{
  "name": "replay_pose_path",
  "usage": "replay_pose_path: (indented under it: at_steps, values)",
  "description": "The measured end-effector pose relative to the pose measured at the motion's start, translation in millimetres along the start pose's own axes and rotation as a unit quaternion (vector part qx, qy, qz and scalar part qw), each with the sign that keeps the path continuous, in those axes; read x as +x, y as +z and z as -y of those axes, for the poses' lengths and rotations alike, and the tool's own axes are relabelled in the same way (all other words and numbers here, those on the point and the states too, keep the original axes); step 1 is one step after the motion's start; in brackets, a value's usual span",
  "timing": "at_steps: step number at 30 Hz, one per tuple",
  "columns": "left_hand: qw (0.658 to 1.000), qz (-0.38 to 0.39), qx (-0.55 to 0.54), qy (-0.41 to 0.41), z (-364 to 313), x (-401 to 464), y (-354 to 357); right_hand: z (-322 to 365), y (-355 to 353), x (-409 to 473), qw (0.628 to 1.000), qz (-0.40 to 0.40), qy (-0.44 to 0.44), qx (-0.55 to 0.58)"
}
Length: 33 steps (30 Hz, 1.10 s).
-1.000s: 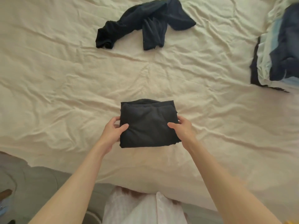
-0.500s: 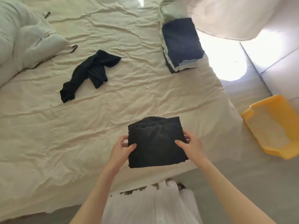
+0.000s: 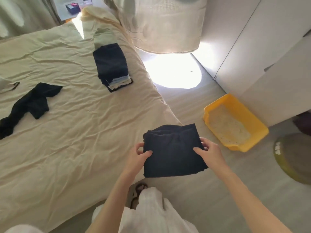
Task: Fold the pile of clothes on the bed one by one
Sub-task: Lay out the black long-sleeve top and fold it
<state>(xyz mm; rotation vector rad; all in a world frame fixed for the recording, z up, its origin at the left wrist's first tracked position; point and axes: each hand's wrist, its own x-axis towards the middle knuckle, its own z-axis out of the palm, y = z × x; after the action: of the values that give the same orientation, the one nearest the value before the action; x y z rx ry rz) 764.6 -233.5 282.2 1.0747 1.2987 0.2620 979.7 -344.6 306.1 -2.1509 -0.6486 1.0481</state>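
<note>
A folded black garment (image 3: 173, 152) is lifted off the bed, held over the bed's right corner. My left hand (image 3: 138, 154) grips its left edge, thumb on top. My right hand (image 3: 208, 151) grips its right edge the same way. A stack of folded clothes (image 3: 111, 67), dark navy on top with light blue and white layers below, sits at the far right side of the cream bed (image 3: 67, 140). One unfolded black garment (image 3: 28, 105) lies crumpled on the left of the bed.
A yellow tray (image 3: 252, 125) with pale litter stands on the grey floor to the right. White cupboard doors (image 3: 269, 56) line the right wall. A round olive cushion (image 3: 294, 158) lies at the far right. A pale curtain (image 3: 168, 22) hangs beyond the bed.
Both hands lifted the folded black garment off the bed and carried it right. The view has swung right, bringing the folded stack, floor and yellow tray into sight.
</note>
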Motion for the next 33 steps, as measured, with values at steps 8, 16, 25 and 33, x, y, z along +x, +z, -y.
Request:
replay_pose_path:
  at_steps: [8, 16, 25, 33]
  values:
    - [0.997, -0.040, -0.010, 0.058, -110.4, 53.4, 81.7, 49.1, -112.1, 99.8, 0.997, -0.004, -0.073, -0.013]
    - [0.993, -0.040, -0.044, 0.107, -222.4, 143.1, 174.9, 114.4, -227.1, 228.1, 0.993, -0.016, -0.115, -0.031]
    - [0.966, -0.191, -0.126, 0.123, -315.0, 213.7, 179.2, 224.4, -241.8, 380.7, 0.972, 0.109, -0.205, -0.044]
    - [0.889, -0.358, -0.278, 0.062, -333.4, 250.3, 166.1, 325.1, -183.8, 474.9, 0.909, 0.286, -0.276, -0.123]
